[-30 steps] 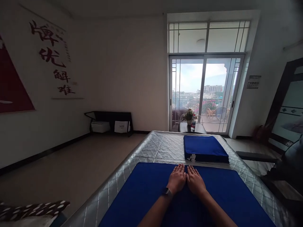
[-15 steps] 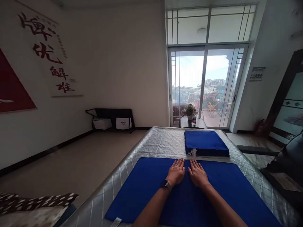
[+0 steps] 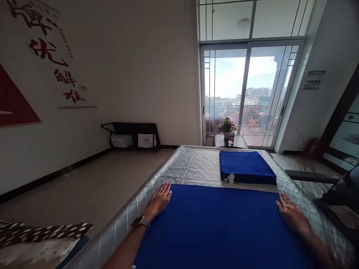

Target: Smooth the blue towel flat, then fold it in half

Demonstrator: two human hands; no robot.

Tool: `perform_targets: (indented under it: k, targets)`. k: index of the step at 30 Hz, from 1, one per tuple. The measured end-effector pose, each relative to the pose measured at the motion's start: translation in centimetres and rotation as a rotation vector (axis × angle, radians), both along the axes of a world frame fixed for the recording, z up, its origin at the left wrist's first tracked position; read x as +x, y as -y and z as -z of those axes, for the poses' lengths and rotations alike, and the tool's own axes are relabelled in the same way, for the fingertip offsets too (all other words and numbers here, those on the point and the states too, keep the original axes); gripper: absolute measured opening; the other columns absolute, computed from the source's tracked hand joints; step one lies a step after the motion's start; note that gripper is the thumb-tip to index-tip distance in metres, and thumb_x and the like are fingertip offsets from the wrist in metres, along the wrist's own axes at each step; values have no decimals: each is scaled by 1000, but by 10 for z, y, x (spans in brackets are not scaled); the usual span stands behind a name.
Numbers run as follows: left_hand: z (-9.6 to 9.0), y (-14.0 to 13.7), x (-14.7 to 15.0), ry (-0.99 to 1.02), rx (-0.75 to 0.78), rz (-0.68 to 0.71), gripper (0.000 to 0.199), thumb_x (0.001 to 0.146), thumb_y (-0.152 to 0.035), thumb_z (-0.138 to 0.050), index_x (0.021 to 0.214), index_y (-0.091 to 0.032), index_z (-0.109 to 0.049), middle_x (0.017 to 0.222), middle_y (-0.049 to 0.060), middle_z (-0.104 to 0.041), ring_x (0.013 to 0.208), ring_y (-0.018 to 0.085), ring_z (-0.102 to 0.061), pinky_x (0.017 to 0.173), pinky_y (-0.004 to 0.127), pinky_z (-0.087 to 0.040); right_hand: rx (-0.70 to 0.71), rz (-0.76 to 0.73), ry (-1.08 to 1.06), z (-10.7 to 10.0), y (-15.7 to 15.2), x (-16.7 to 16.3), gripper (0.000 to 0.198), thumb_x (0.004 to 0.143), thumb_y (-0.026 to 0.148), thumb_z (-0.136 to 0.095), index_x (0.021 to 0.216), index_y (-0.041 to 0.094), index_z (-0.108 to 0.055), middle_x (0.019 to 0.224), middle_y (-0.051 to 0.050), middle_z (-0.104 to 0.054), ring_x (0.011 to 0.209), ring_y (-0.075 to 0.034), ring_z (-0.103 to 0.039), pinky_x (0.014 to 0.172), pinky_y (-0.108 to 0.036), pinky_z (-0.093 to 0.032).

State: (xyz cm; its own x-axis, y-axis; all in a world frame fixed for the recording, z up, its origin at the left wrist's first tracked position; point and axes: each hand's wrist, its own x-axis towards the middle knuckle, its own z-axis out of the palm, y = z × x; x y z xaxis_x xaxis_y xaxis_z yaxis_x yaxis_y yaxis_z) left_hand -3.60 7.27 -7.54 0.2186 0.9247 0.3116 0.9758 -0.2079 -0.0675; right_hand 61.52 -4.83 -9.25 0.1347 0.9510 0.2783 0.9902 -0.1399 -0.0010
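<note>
A large blue cloth (image 3: 221, 228) lies spread flat across the near part of the table. At its far left corner rests my left hand (image 3: 159, 201), palm down with fingers stretched out, a watch on the wrist. My right hand (image 3: 293, 213) lies flat on the far right corner, fingers extended and nothing held. Just beyond the cloth sits a folded stack of blue cloths (image 3: 245, 167), with white tags (image 3: 231, 178) sticking out at its near left corner.
A silver quilted cover (image 3: 193, 164) lies over the table. Behind it, a small dark table (image 3: 217, 141) carries a potted plant (image 3: 226, 126) and a bottle (image 3: 231, 135) by the sliding glass door (image 3: 248, 89). A patterned cushion (image 3: 42, 243) is at lower left, a black rack (image 3: 131, 129) by the wall.
My hands have slid apart along the cloth's far edge, the left to the left corner and the right to the right corner. The view has shifted slightly.
</note>
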Motion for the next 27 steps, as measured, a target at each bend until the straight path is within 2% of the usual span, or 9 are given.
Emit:
perform_targets:
  k: [4, 7, 10, 17, 23, 27]
  targets:
    - [7, -5, 2, -19, -80, -16, 56, 99, -23, -28, 150, -3, -37, 157, 19, -34, 147, 27, -30, 119, 47, -27, -2, 1, -66, 2, -5, -1, 61, 91, 33, -20, 138, 17, -56, 153, -11, -46, 147, -22, -28, 122, -42, -21]
    - [6, -5, 2, -5, -103, -24, 56, 100, -24, -26, 152, -3, -33, 159, 17, -30, 148, 26, -27, 120, 47, -24, -10, -5, -60, 2, -8, 2, 64, 90, 35, -21, 142, 13, -51, 155, -12, -43, 148, -23, -27, 122, -43, -20]
    - [4, -4, 1, 19, -122, -36, 57, 101, -26, -24, 153, -5, -31, 160, 15, -29, 149, 24, -25, 121, 45, -23, -12, 50, -72, 3, -12, 4, 68, 89, 39, -19, 145, 10, -46, 156, -14, -40, 148, -25, -27, 121, -46, -20]
    - [-1, 0, 3, 52, -68, -3, 56, 98, -23, -27, 150, -6, -38, 158, 16, -35, 147, 25, -30, 119, 46, -28, -20, 60, -68, 12, -11, 14, 74, 89, 44, -19, 150, 7, -37, 158, -13, -36, 148, -22, -27, 121, -43, -21]
    - [5, -4, 1, 38, -39, 7, 56, 98, -22, -27, 150, -10, -40, 155, 14, -41, 146, 25, -33, 118, 47, -30, -5, 27, -123, 23, -11, 32, 73, 89, 46, -20, 151, 13, -39, 155, -12, -42, 144, -24, -35, 120, -42, -24]
    - [7, -5, 2, 23, -27, 38, 56, 95, -20, -30, 148, -10, -44, 153, 13, -44, 145, 27, -35, 118, 47, -30, -11, 18, -117, 25, -13, 32, 73, 88, 49, -19, 149, 17, -43, 153, -11, -44, 143, -24, -36, 120, -42, -23]
